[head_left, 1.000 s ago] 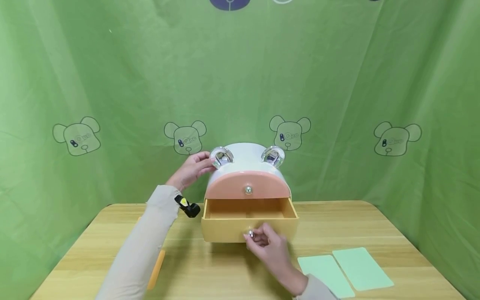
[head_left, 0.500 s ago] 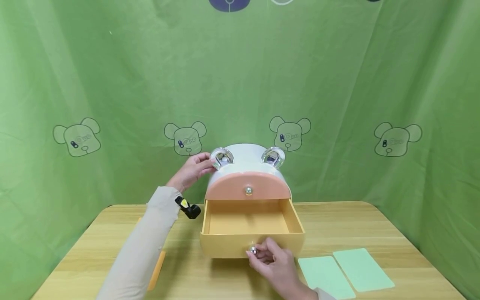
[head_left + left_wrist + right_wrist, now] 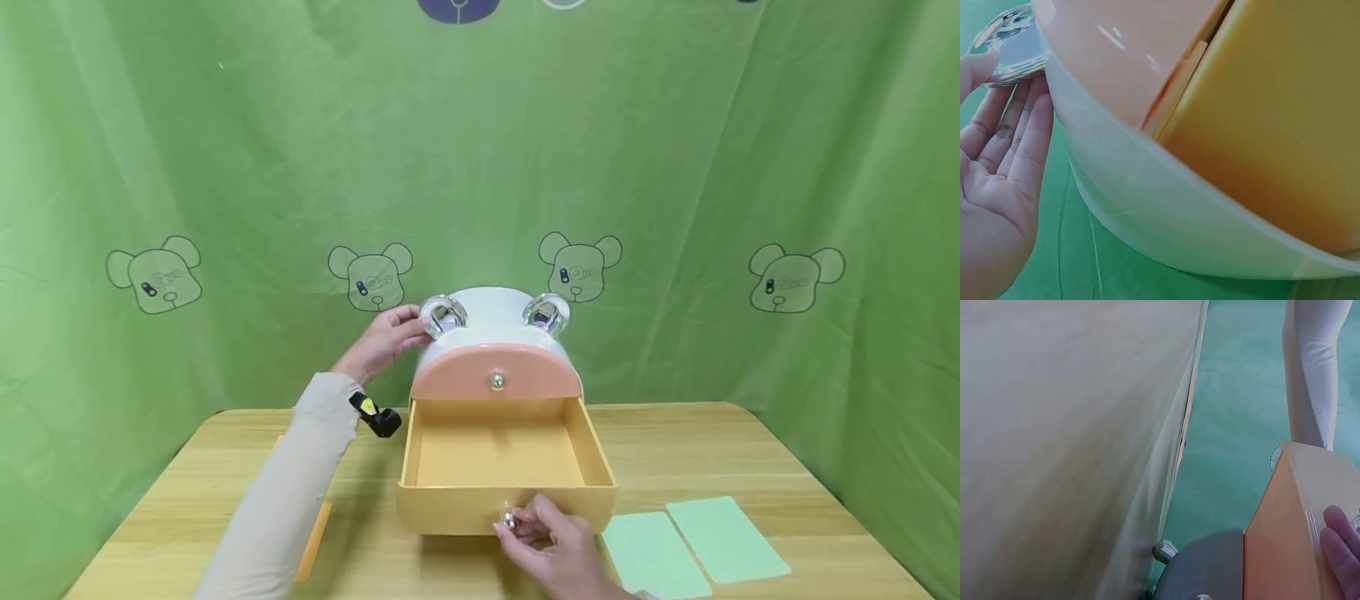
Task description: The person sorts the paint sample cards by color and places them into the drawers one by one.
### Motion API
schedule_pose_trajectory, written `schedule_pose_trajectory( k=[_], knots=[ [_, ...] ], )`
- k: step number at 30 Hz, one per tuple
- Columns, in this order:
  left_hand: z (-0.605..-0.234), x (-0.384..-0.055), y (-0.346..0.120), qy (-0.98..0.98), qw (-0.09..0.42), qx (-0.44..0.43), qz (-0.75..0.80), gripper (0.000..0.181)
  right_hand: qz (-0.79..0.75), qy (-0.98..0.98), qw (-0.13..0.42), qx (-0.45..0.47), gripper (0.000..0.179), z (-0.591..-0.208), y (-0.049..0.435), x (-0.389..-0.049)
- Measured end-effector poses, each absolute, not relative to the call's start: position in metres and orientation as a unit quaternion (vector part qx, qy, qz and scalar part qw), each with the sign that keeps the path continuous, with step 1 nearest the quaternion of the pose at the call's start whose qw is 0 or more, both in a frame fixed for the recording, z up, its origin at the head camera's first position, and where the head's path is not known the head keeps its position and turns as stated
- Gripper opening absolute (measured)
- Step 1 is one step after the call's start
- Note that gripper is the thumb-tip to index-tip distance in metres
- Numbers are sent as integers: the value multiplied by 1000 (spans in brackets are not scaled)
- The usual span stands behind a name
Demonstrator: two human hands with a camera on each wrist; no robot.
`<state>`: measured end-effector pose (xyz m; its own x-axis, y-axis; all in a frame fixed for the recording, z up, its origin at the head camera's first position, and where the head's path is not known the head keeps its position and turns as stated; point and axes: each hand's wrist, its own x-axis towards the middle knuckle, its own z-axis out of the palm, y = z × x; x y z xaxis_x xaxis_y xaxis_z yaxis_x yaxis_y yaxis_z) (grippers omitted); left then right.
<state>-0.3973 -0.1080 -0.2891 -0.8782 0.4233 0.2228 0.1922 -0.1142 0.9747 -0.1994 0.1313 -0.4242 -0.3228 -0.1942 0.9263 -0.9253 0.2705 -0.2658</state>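
Observation:
A white rounded drawer box (image 3: pixel 491 310) with two shiny silver ears stands at the table's back. My left hand (image 3: pixel 381 342) holds its left ear (image 3: pixel 444 315), thumb in front and fingers behind; the left wrist view shows this hand (image 3: pixel 1004 181) from the palm side. Below the shut pink drawer (image 3: pixel 457 375), the yellow drawer (image 3: pixel 435 510) is pulled well out, its bare floor showing. My right hand (image 3: pixel 555 546) pinches the yellow drawer's round silver knob (image 3: pixel 508 521) between thumb and fingers. In the right wrist view, only fingers (image 3: pixel 1340 547) show, at the drawer front.
Two light green cards (image 3: pixel 727 537) lie side by side on the wooden table (image 3: pixel 375 542), right of the drawer. An orange strip (image 3: pixel 312 542) is partly hidden by my left forearm. A green curtain (image 3: pixel 480 167) with bear heads hangs behind and at both sides.
My right hand has drawn the yellow drawer further out toward me by its knob, so more of the inside shows. The left hand has stayed on the ear.

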Motion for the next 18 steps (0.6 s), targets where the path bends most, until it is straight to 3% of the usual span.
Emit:
schedule_pose_trajectory(
  k=[6,11,14,18],
  knots=[
    [-289,-395,-107,666,79,226,707,23,432,-706,355,434,22,-412,149,-190],
    [-288,-395,-107,668,77,232,703,23,413,-706,291,497,21,-401,203,-188],
    [-288,-395,-107,668,77,233,703,21,408,-724,192,523,18,-399,254,-192],
    [-289,-395,-107,667,78,232,704,18,381,-795,58,469,37,-402,335,-199]
  ],
)
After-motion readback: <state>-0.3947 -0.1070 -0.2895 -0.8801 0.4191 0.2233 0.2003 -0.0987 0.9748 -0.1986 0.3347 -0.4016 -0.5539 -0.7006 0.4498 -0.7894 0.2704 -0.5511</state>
